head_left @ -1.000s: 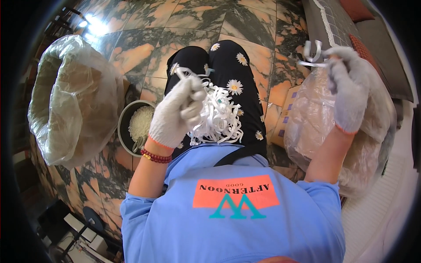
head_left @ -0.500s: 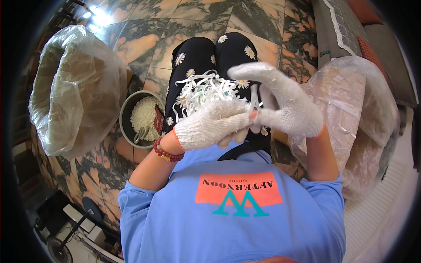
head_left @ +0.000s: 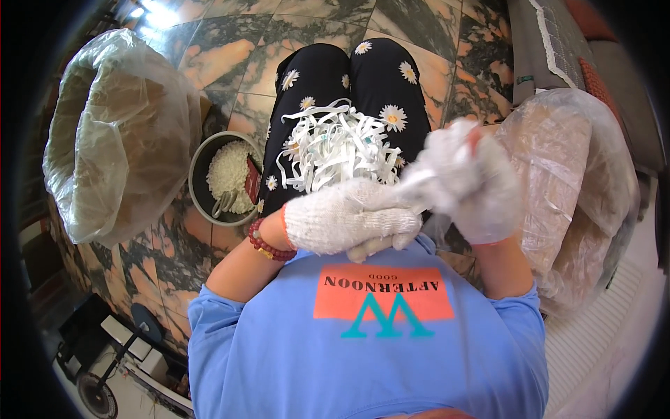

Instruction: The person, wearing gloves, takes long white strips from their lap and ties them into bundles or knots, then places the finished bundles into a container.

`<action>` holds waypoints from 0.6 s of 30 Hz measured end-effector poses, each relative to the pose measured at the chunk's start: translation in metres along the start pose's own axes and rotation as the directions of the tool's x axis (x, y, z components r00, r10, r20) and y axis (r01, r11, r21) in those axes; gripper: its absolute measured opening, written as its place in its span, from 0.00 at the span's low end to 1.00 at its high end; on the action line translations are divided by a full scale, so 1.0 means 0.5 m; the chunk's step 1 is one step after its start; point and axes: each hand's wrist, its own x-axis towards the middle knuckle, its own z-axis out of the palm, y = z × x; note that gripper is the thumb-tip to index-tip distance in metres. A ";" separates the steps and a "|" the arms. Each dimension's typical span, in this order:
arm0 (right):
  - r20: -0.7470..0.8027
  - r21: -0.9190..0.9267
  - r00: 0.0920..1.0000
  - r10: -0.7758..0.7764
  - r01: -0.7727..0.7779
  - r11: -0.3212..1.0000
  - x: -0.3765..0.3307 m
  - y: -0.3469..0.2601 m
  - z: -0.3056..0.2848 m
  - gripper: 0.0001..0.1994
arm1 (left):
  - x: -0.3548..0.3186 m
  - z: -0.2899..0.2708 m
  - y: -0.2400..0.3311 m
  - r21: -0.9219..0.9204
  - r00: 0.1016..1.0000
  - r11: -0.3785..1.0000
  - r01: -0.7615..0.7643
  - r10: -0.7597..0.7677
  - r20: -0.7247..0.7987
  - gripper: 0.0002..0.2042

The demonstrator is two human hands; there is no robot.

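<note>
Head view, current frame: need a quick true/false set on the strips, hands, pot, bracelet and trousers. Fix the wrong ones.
1. The white strips lie heaped on the black trousers. True.
2. Both hands are bare. False: the left hand and right hand are both gloved.
3. The round pot stands to the right of the trousers. False: the round pot stands to their left.
4. A red bead bracelet is on the left wrist. True.
5. The trousers are plain, without any pattern. False: they carry a daisy print.
</note>
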 end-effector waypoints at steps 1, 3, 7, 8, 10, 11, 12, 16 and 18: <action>0.069 0.098 0.997 -0.018 0.011 0.995 0.003 -0.015 -0.012 0.18 | 0.000 0.013 -0.015 -0.094 0.999 0.995 0.030 -0.032 -0.013 0.16; -0.097 0.206 0.993 -0.069 0.088 0.975 0.009 -0.050 -0.007 0.20 | -0.009 0.023 -0.028 -0.154 0.998 0.986 0.055 -0.057 -0.010 0.16; -0.090 0.185 0.956 -0.278 0.290 0.939 -0.012 -0.177 -0.104 0.21 | -0.042 0.017 -0.072 -0.146 0.990 0.980 0.136 -0.128 0.066 0.16; -0.093 0.141 0.950 -0.297 0.308 0.941 -0.014 -0.181 -0.110 0.22 | -0.040 0.016 -0.074 -0.149 0.990 0.980 0.134 -0.125 0.066 0.16; -0.085 0.104 0.949 -0.303 0.311 0.945 -0.001 -0.157 -0.081 0.22 | -0.035 0.015 -0.077 -0.192 0.996 0.977 0.094 -0.091 0.025 0.17; -0.121 0.109 0.952 -0.282 0.296 0.949 0.009 -0.112 -0.044 0.22 | -0.028 0.015 -0.082 -0.193 0.998 0.979 0.070 -0.070 0.005 0.17; -0.051 0.118 0.963 -0.265 0.269 0.956 0.017 -0.095 -0.032 0.22 | -0.018 0.013 -0.081 -0.184 0.999 0.982 0.040 -0.042 -0.007 0.17; 0.161 0.157 0.948 -0.273 0.249 0.956 0.026 -0.089 0.022 0.20 | 0.006 0.014 -0.094 -0.327 0.999 0.945 -0.018 0.000 -0.055 0.16; 0.173 0.172 0.915 -0.365 0.337 0.926 0.005 -0.127 0.041 0.16 | 0.009 0.016 -0.105 -0.393 0.991 0.911 -0.126 0.093 -0.101 0.14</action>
